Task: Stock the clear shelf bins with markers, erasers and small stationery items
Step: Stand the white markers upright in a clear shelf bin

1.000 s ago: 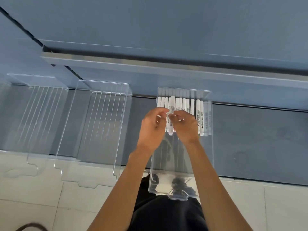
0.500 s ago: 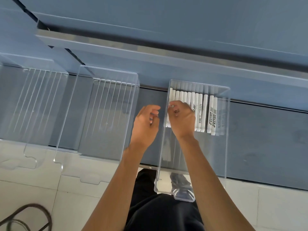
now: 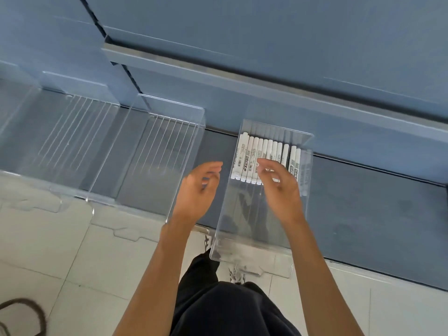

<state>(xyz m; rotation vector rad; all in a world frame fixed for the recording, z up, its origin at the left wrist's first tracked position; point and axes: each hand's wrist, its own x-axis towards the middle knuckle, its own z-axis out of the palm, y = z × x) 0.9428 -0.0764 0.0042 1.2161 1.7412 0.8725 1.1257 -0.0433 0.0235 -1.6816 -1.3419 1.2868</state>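
Markers (image 3: 260,151): white row at the back of the clear bin (image 3: 249,257).
Left hand (image 3: 200,190): loose, empty — beside the bin.
Right hand (image 3: 278,187): relaxed, empty, over the row.
Tip: square the caps, close the gap.

Looked like a shop or stationery stockroom, not a home. Judged it off the blue-grey display shelf (image 3: 363,214). Saw on it a clear acrylic bin (image 3: 247,226), packed at the back with a row of identical white markers (image 3: 252,156), printed labels up. Saw left of that, on the same shelf, a second clear bin (image 3: 164,141) and a third clear bin (image 3: 60,132), both with ribbed bases. Noted matching blue-grey panels (image 3: 291,44) and a metal rail (image 3: 218,66) behind the shelf. Noted pale floor tiles (image 3: 97,263) below its front edge, bin fronts overhanging them.
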